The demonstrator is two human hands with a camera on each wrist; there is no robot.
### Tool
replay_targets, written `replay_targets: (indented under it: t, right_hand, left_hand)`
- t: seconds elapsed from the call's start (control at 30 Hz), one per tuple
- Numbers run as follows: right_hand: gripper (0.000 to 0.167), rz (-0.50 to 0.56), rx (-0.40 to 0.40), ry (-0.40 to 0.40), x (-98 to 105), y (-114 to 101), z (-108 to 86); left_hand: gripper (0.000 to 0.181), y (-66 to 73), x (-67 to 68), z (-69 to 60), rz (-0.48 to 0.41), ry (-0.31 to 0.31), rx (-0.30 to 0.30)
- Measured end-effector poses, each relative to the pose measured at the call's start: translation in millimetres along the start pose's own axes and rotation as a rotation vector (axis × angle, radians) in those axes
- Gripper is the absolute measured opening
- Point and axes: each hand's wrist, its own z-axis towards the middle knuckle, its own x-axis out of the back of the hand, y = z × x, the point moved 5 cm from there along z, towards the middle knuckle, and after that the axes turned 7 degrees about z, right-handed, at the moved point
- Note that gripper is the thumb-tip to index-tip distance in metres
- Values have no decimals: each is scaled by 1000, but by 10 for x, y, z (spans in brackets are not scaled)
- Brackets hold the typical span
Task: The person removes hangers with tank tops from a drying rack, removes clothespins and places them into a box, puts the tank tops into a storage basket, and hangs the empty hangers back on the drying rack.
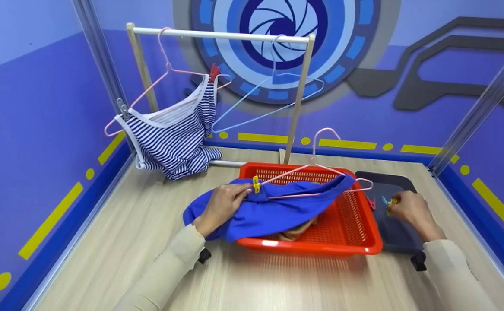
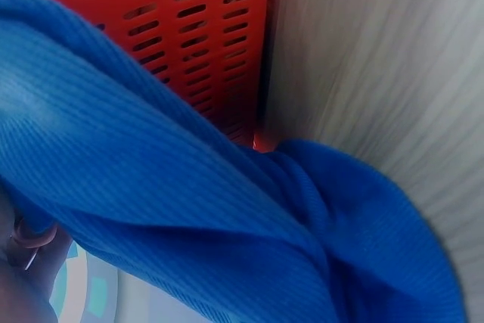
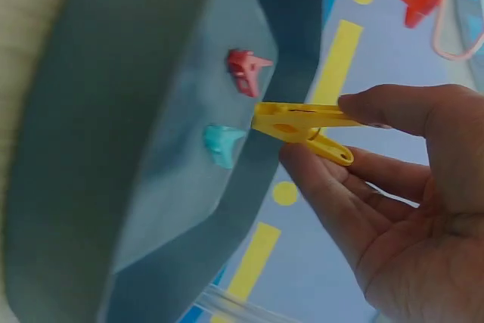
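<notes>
"While the left hand bends over the blue garment, what does its grip hold?"

"The cloth itself, pinched between thumb and fingers at a shoulder of the pink hanger. Just beside the fingertips, 1 yellow clothespin stands clipped where cloth and hanger meet."

"And where does the garment lie?"

"Across the red basket, near the middle of the surface, spilling over the basket's left rim towards the surface's left edge. The hanger's hook points to the far edge. Some brown cloth shows beneath the blue, inside the basket."

"How about the right hand?"

"Its grip is narrow: thumb and fingers pinch another clothespin, the yellow peg, by its handles, over the dark grey tray. That tray sits between the basket and the surface's right edge. In it I see 1 red peg and 1 teal peg."

"What stands towards the far edge?"

"A rack, left of centre. From its bar hang 2 hangers: a pale blue hanger and a coral hanger. The coral hanger carries a striped tank top, fastened with 1 red clip and 1 grey clip."
</notes>
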Motion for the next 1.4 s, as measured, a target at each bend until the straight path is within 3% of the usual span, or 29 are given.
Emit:
replay_targets:
  t: [0.17, 0.3, 0.43, 0.57, 0.73, 1.1, 1.23, 1.4]
  right_hand:
    - [26, -25, -40, -77, -92, 104, 13]
    - [24, -24, -101, -124, -166, 177, 15]
    - [37, -13, -148, -142, -196, 216, 22]
    - [59, -44, -121, -95, -163, 195, 28]
    - [60, -42, -62, -37, -60, 87, -6]
    - [52, -51, 117, 93, 192, -363, -242]
    - [49, -54, 174, 163, 284, -657, -365]
    - [40, -26, 303, 276, 417, -1137, -547]
  left_hand:
    - [21, 6, -3, 8, -2, -1, 2]
    - [21, 14, -9, 15, -12, -8, 9]
    - [21, 16, -18, 11, -8, 0, 5]
    - [21, 26, -18, 9, -3, 3, -1]
    - [22, 21, -16, 8, -5, -7, 9]
    - [20, 11, -20, 0, -10, 4, -4]
    - [21, 9, -15, -1, -10, -2, 4]
    - [23, 0, -6, -2, -12, -11, 19]
